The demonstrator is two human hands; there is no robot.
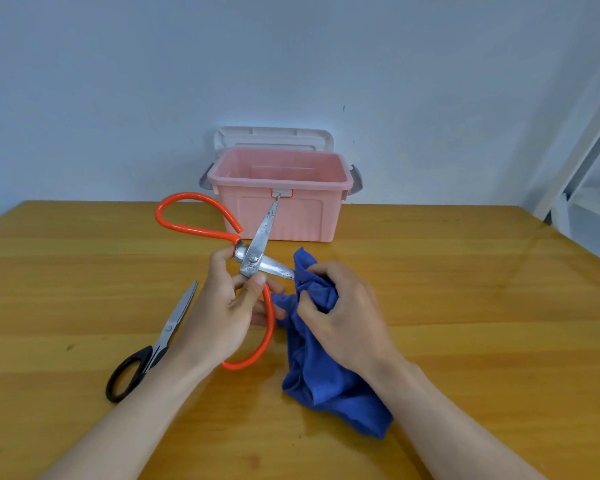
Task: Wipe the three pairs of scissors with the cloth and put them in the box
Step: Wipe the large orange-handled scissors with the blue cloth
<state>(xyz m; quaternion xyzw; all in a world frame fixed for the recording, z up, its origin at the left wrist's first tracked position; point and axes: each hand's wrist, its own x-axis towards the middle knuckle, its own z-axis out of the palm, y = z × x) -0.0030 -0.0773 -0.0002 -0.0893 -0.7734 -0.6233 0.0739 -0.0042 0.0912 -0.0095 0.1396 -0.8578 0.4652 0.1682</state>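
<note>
Fingers of the left hand (222, 306) are pinching the orange-handled scissors (253, 258), blades spread, above the table (465, 306) before the open pink box (281, 202), while the right hand (340, 313) is clutching the blue cloth (323, 382) around one blade, black-handled scissors (153, 348) lying left.

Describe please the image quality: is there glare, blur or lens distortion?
Head view: soft even light with faint shadows; a pale sheen on the wooden table toward the right; the table's far edge and the white frame at right lean, as a wide-angle lens gives; the orange-handled scissors and blue cloth are fairly sharp, corners softer.
</note>
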